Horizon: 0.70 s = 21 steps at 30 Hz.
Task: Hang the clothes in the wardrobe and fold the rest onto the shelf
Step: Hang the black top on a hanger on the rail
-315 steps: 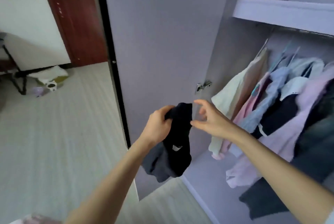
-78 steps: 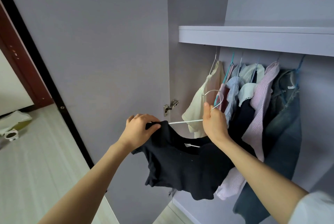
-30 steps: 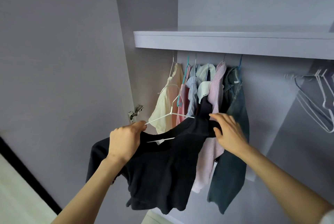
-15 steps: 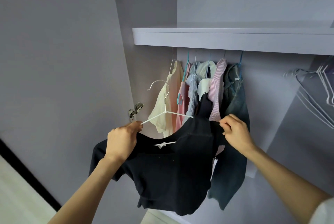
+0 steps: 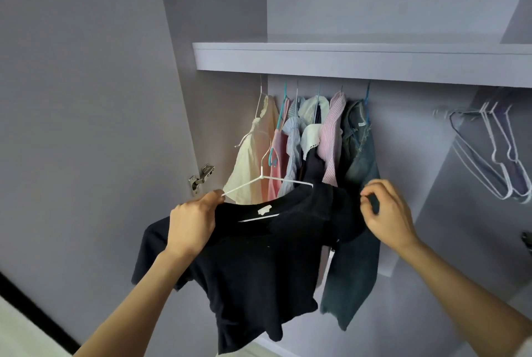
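Gripping the near-left shoulder of the black T-shirt (image 5: 247,264), the left hand (image 5: 191,222) is curling its fingers round the cloth together with the left tip of the white wire hanger (image 5: 266,181), probably to keep the shirt from sliding off that arm. Over on the right, the right hand (image 5: 387,212) is pinching a fold of dark fabric at the shirt's other shoulder between thumb and fingertips, apparently tugging it outward so it sits over the hanger's right arm. That arm is only partly covered, so the shirt is not fully seated yet, in my judgement.

The shirt is drooping in front of the open wardrobe, below the shelf (image 5: 345,64), with the hanger's hook pointing up and not yet on any rail. Just behind it, a row of hung clothes (image 5: 313,143) is crowding the far left of the wardrobe, jeans (image 5: 357,184) at its right end. Far right, a bunch of empty hangers (image 5: 495,152) is dangling. The space between the two looks like the natural spot for this one.
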{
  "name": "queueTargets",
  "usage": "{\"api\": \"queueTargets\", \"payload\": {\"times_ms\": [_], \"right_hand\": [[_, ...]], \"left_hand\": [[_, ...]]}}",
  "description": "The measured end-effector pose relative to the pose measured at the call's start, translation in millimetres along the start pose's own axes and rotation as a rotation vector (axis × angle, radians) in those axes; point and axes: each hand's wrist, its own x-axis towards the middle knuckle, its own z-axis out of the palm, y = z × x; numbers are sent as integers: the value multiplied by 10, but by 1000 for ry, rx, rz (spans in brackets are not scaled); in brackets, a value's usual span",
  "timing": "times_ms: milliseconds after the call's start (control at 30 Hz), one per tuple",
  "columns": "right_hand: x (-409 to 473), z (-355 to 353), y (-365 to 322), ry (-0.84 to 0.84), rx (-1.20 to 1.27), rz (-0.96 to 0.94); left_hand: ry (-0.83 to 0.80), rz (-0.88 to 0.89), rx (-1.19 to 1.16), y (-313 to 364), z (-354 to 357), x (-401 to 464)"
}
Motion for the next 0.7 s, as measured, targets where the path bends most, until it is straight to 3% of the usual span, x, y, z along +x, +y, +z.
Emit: {"api": "queueTargets", "payload": {"times_ms": [133, 200, 367, 533, 700], "right_hand": [[33, -1, -79, -366, -54, -68], [-17, -14, -61, -452, -67, -72], [-201, -270, 159, -750, 3, 145], [-408, -782, 349, -855, -30, 392], [-561, -1332, 538, -962, -356, 637]], "left_hand": [[-92, -77, -138, -17, 159, -4], [-137, -91, -235, 9, 258, 4], [-337, -85, -371, 240, 653, 103], [-644, -37, -430, 661, 1120, 225], [-833, 46, -486, 1194, 1482, 295]]}}
